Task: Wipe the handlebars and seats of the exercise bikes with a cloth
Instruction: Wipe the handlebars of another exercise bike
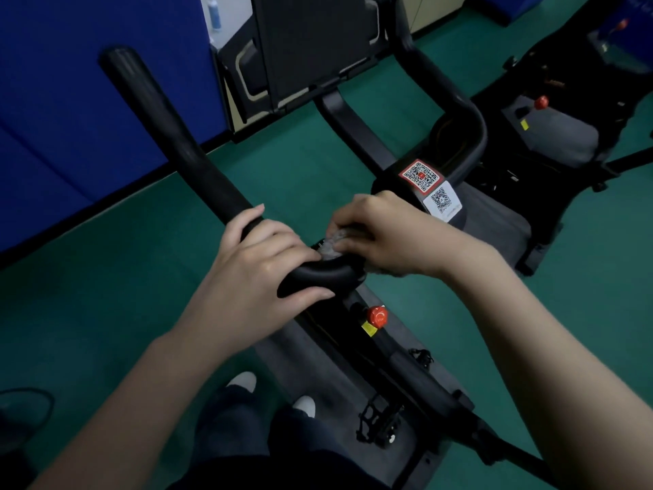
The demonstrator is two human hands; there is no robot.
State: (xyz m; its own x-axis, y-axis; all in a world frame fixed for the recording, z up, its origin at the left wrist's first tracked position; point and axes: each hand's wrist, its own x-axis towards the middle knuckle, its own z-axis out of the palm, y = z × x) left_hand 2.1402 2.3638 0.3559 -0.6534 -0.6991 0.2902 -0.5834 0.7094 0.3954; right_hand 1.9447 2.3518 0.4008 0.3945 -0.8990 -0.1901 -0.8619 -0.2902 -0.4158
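A black handlebar [169,136] of the exercise bike runs from the upper left down to a bend in the middle of the view. My left hand [261,259] grips the bar at that bend, fingers curled over it and thumb below. Right beside it, my right hand [381,235] holds a small grey cloth [334,244] pressed onto the bar's centre. Most of the cloth is hidden under my fingers. The right arm of the handlebar [448,90] curves up behind my right hand. No seat is in view.
A red knob [377,315] sits on the bike frame below my hands, with a pedal [381,419] lower down. QR stickers [422,175] mark the stem. A second bike [558,125] stands at the right. Blue panels [70,100] line the left over green floor [106,277].
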